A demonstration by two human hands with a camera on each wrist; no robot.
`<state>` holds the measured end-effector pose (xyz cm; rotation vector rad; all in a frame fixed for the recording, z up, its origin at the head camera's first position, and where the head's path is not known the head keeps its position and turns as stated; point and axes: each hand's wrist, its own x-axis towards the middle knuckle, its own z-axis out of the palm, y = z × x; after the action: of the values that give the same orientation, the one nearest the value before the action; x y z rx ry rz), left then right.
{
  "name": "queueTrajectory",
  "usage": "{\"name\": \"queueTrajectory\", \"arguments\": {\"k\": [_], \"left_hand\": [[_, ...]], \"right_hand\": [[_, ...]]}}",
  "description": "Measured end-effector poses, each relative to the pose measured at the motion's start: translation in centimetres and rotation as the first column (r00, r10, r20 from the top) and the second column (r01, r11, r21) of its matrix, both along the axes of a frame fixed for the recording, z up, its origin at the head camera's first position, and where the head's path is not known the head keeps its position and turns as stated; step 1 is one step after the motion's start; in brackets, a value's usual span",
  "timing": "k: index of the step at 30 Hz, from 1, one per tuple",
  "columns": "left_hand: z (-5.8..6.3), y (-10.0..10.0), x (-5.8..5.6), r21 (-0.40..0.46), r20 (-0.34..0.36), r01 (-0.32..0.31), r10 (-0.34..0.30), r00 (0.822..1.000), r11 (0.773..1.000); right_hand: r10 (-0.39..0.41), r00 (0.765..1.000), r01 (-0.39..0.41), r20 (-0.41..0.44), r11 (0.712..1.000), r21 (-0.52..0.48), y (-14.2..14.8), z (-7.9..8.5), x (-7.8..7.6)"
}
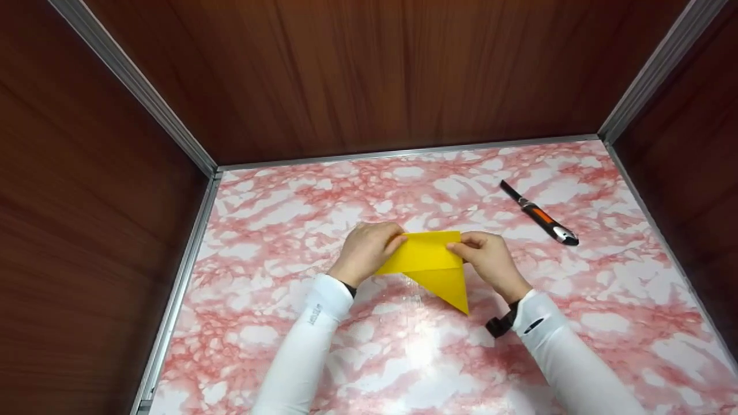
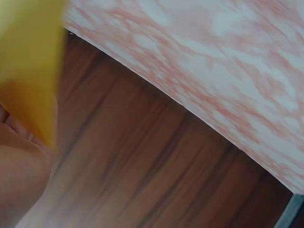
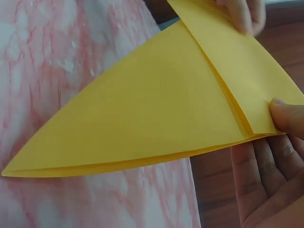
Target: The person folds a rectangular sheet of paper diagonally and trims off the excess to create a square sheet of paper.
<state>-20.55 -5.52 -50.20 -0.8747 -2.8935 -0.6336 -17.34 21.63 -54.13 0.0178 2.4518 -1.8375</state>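
Observation:
Both hands hold a folded sheet of yellow paper (image 1: 429,251) above the table. Its upper part is a band folded over, and a pointed triangular flap hangs down on the right side. The left hand (image 1: 367,248) pinches the band's left end, thumb on the near face. At the right upper corner, the right hand (image 1: 489,257) pinches the paper between thumb and fingers. In the right wrist view, the right thumb (image 3: 289,118) presses on the folded band while the fingers lie behind it. The left wrist view shows the paper (image 2: 28,57) partly covering the left palm.
A utility knife (image 1: 541,217) with a black and orange handle lies at the right back of the red-and-white marbled table (image 1: 277,230). Dark wood panels (image 1: 369,75) with metal edging stand at the back and both sides.

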Motion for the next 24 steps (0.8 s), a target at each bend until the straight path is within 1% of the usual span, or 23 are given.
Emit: {"name": "queueTrajectory", "arguments": {"k": [4,8,11,13,17,19,24], "left_hand": [[0.5,1.8,0.4,0.065,0.047,0.000,-0.003,0.999,0.998],[0.8,2.5,0.4,0.093,0.074,0.000,-0.006,0.997,0.996],[1.0,2.4,0.5,0.091,0.077,0.008,-0.015,0.997,0.996],[1.1,2.4,0.6,0.087,0.079,0.017,-0.024,0.997,0.996],[1.2,2.5,0.8,0.074,0.077,0.039,-0.044,0.996,0.996],[1.3,2.6,0.9,0.071,0.072,0.053,-0.058,0.996,0.996],[1.5,2.8,0.9,0.072,0.058,0.080,-0.085,0.995,0.994]], "right_hand": [[0.026,1.000,-0.026,-0.014,0.999,-0.043,-1.3,0.0,-0.1],[0.054,0.998,-0.055,-0.020,0.994,-0.090,-1.8,0.1,-0.1],[0.068,0.997,-0.070,-0.028,0.992,-0.100,-1.9,0.3,0.0],[0.067,0.997,-0.071,-0.050,0.993,-0.092,-1.9,0.5,0.0],[0.074,0.992,-0.085,-0.099,0.990,-0.111,-2.5,1.2,-0.2],[0.072,0.991,-0.086,-0.110,0.988,-0.128,-2.7,1.5,-0.3],[0.030,0.992,-0.047,-0.122,0.989,-0.139,-2.7,1.8,-0.4]]}}
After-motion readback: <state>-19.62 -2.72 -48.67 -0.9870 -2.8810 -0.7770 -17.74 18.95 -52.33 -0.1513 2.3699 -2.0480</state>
